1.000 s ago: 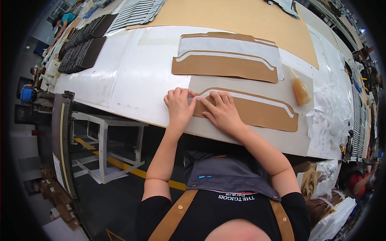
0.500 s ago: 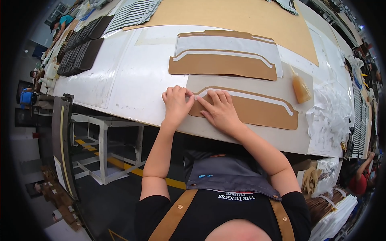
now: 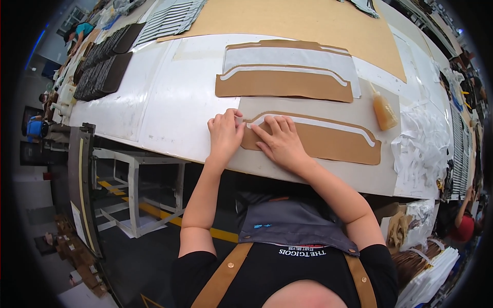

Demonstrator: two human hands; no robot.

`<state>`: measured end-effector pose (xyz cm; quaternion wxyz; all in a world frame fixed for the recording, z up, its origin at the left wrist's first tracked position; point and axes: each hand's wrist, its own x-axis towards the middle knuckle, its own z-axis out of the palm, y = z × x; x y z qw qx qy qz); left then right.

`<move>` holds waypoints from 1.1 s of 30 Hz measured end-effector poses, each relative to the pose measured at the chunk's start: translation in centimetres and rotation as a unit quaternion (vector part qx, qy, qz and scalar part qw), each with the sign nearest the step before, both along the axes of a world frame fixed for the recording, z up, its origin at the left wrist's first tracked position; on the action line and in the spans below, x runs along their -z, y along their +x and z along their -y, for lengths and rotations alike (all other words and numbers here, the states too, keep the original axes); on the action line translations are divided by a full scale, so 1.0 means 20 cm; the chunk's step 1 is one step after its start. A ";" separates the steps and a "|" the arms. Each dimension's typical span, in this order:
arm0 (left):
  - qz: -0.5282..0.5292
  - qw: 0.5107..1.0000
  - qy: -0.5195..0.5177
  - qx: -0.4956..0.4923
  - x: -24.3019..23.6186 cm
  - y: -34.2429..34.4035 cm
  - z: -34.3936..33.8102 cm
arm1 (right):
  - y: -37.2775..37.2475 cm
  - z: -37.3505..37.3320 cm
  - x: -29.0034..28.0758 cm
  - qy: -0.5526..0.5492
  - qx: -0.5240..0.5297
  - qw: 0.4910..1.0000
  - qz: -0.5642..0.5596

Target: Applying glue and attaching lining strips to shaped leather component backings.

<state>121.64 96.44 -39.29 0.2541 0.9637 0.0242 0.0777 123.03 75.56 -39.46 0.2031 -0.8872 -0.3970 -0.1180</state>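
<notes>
A brown panel [image 3: 334, 144] with a curved top edge lies in front of me, and a white strip [image 3: 334, 127] runs along that edge. At its left end my left hand [image 3: 224, 135] is closed in a pinch on what looks like the end of the strip, partly hidden by the fingers. My right hand [image 3: 284, 143] rests on the panel with its fingers spread, the fingertips pressing at the strip close to the left hand. Beyond it lies another brown panel [image 3: 282, 83] with a similar white strip, overlapping a white-faced brown piece [image 3: 287, 55].
To the right stand a plastic bottle [image 3: 383, 112] of amber liquid and a heap of white strips [image 3: 421, 146]. Stacked dark pieces [image 3: 105, 72] lie at the far left. A large tan sheet [image 3: 298, 19] covers the table's far part. Other people work in the background.
My left thumb and fingers have shifted slightly left, away from my right fingertips. The right hand stays in place on the panel.
</notes>
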 end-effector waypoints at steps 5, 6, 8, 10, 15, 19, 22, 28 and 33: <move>0.068 0.997 -0.015 -0.021 0.04 -0.06 0.04 | 0.00 0.01 0.02 0.003 -0.004 1.000 0.004; 0.074 0.997 0.000 -0.028 0.05 -0.06 0.06 | 0.00 0.01 0.02 0.003 0.003 1.000 0.006; 0.063 0.998 0.003 -0.026 0.04 -0.05 0.05 | 0.00 0.00 0.03 0.013 -0.013 1.000 -0.005; 0.053 0.998 0.004 -0.019 0.04 -0.04 0.05 | 0.00 0.02 0.01 0.030 -0.005 1.000 -0.003; 0.059 0.995 -0.066 -0.042 0.11 -0.04 -0.01 | -0.07 0.20 -0.01 0.175 -0.014 0.980 -0.096; 0.115 0.991 -0.060 -0.015 0.04 -0.12 0.06 | -0.18 0.57 -0.06 0.192 0.118 0.973 -0.055; 0.138 0.989 -0.042 0.025 -0.05 -0.15 0.15 | -0.25 0.91 -0.07 0.169 0.304 0.938 -0.001; 0.121 0.980 -0.073 0.140 -0.11 -0.11 0.43 | -0.28 1.33 0.03 0.204 0.485 0.850 -0.040; 0.110 0.965 -0.085 0.223 -0.11 -0.09 0.65 | -0.19 1.31 0.06 0.169 0.504 0.847 -0.014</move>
